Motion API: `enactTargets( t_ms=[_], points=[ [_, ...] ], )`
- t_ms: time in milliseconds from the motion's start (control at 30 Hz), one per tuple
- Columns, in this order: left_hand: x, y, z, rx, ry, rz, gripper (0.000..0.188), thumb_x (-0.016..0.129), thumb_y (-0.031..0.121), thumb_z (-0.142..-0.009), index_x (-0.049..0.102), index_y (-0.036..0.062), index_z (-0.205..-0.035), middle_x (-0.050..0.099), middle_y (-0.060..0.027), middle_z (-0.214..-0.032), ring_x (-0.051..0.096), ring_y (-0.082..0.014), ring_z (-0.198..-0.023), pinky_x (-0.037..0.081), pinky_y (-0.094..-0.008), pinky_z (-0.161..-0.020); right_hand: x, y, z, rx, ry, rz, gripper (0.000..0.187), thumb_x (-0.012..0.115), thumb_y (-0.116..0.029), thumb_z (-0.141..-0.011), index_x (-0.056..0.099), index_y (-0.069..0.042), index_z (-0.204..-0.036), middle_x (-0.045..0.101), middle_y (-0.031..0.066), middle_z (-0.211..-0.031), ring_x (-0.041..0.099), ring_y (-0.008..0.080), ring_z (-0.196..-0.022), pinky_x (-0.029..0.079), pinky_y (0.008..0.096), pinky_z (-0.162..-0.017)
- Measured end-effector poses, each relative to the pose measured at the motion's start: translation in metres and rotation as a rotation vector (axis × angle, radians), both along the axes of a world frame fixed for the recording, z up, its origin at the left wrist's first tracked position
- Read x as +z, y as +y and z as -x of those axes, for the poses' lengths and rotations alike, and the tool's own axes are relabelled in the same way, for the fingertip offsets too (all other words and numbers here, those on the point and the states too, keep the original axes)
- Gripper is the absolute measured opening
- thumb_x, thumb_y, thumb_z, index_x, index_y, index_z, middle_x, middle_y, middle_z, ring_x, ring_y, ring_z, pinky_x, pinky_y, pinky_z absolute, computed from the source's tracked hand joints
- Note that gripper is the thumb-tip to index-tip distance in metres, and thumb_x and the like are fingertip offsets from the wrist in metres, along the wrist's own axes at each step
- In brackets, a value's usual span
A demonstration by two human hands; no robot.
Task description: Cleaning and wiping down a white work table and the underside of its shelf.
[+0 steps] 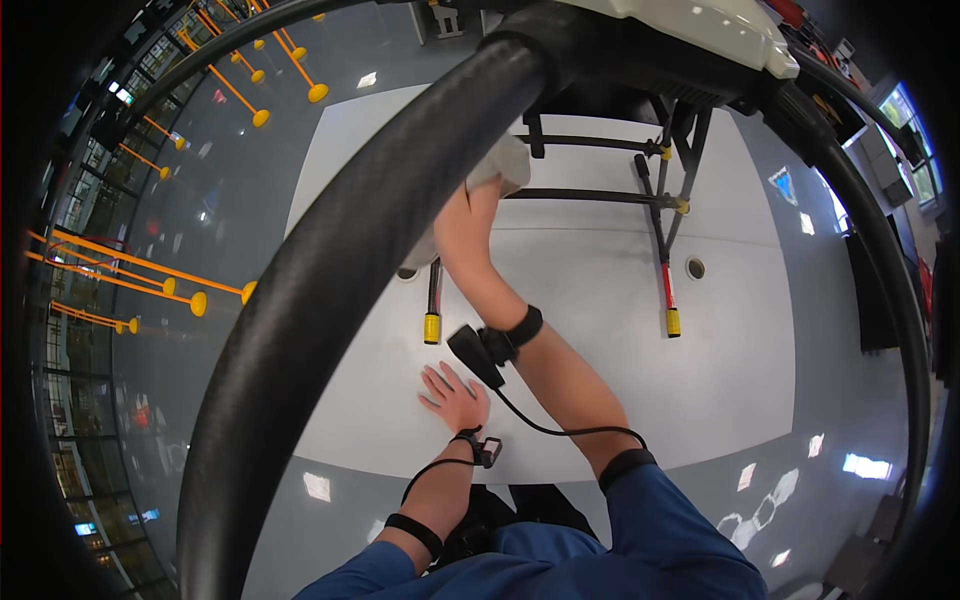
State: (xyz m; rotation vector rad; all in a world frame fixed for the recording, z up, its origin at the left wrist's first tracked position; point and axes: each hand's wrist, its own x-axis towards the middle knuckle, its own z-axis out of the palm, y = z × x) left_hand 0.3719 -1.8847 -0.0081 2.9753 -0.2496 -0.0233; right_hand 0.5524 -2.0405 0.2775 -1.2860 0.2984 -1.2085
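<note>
My left hand (456,398) lies on the white tabletop (560,400) near its front edge, fingers spread, holding nothing. Reaching farther forward, my right hand (470,225) is closed on a pale grey cloth (512,165). A thick black tube (340,260), part of a large machine that looks like a drone, crosses in front and hides some of this hand's fingers and the cloth. More of the cloth shows below the tube, by a thin black leg with a yellow end (432,328). Which surface the cloth touches is hidden.
The machine's pale body (700,35) looms close at the top. Its black frame bars (600,196) and another leg with a red and yellow end (671,300) stand over the table. Round dark holes (695,267) pierce the tabletop. Orange poles with yellow ends (199,303) are at the left.
</note>
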Motion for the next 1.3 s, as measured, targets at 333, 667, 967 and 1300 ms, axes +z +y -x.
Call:
enactTargets(
  t_ms=[333, 667, 967, 1300],
  points=[
    [0.006, -0.008, 0.001, -0.007, 0.010, 0.119, 0.071, 0.047, 0.029, -0.087, 0.023, -0.0027, -0.145, 0.015, -0.0299, -0.152, 0.010, -0.0434, -0.143, 0.008, -0.0684, -0.106, -0.048, -0.028, -0.026, -0.247, -0.014, 0.382, 0.021, 0.054, -0.013, -0.093, 0.060, 0.007, -0.095, 0.063, 0.0220, -0.085, 0.062, 0.0376, -0.079, 0.046, 0.0392, -0.068],
    [0.006, -0.013, 0.003, -0.031, -0.002, 0.082, 0.072, 0.047, 0.031, -0.085, 0.025, -0.0028, -0.145, 0.016, -0.0300, -0.151, 0.010, -0.0432, -0.143, 0.008, -0.0682, -0.107, 0.001, -0.049, -0.019, -0.169, -0.061, 0.256, 0.022, 0.053, -0.012, -0.093, 0.055, 0.007, -0.082, 0.060, 0.0203, -0.076, 0.056, 0.0358, -0.069, 0.044, 0.0390, -0.069],
    [0.008, -0.012, 0.003, -0.019, -0.029, 0.052, 0.073, 0.047, 0.031, -0.085, 0.025, -0.0029, -0.145, 0.017, -0.0303, -0.151, 0.011, -0.0421, -0.143, 0.008, -0.0672, -0.108, -0.044, -0.108, 0.081, 0.076, 0.360, 0.502, 0.029, 0.053, -0.002, -0.078, 0.059, 0.000, -0.107, 0.062, 0.0208, -0.103, 0.060, 0.0393, -0.096, 0.048, 0.0376, -0.087],
    [0.008, -0.010, 0.002, -0.032, -0.052, 0.028, 0.072, 0.047, 0.031, -0.086, 0.024, -0.0021, -0.146, 0.016, -0.0289, -0.152, 0.011, -0.0409, -0.143, 0.007, -0.0665, -0.108, -0.039, -0.102, 0.036, -0.046, 0.436, 0.683, 0.036, 0.067, -0.014, -0.076, 0.058, 0.002, -0.107, 0.062, 0.0187, -0.098, 0.060, 0.0374, -0.092, 0.047, 0.0439, -0.084]
  ],
)
